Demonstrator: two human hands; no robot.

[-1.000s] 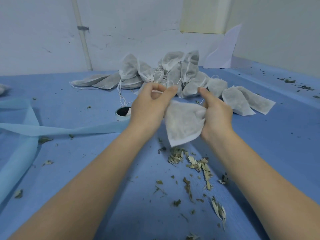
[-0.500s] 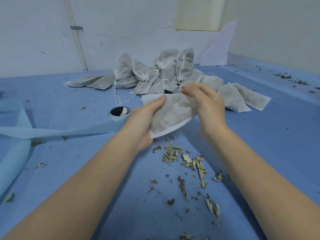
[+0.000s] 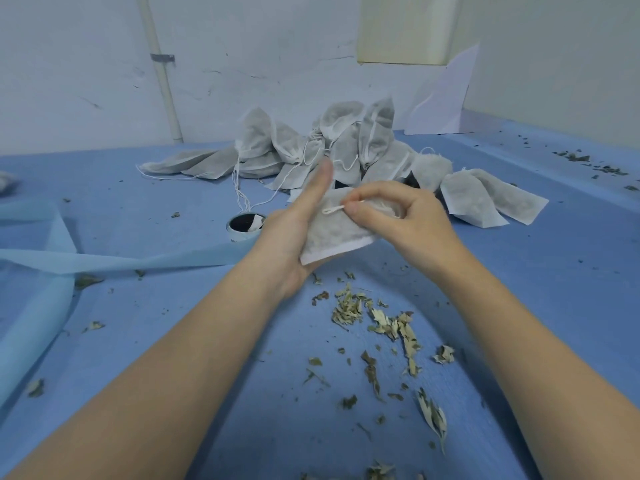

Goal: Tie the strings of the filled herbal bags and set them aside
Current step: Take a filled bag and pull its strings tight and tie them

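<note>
Seen from the head camera: a person's two bare hands work a flat, pale grey non-woven herbal bag (image 3: 330,233) held just above a blue fabric-covered surface (image 3: 145,327). The left hand (image 3: 291,237) cradles the bag from beneath in its palm, thumb raised straight and clear of the cloth, the other fingers hidden behind the bag. The right hand (image 3: 398,216) pinches the bag's thin white drawstring (image 3: 333,210) between thumb and forefinger at the bag's upper edge, the remaining fingers curled.

Behind the hands, a heap of similar grey drawstring bags (image 3: 332,147) lies against the far part of the surface, white strings trailing from it; two flatter bags (image 3: 491,199) lie at its right end.

Dried, pale green leaf fragments (image 3: 377,320) lie scattered below the hands. A small roll of light blue tape (image 3: 244,227) sits left of the left hand, its strip of light blue band (image 3: 104,263) running away to the left edge.

A white pipe (image 3: 162,81) runs up the grey wall. No readable writing or label shows on any item.
</note>
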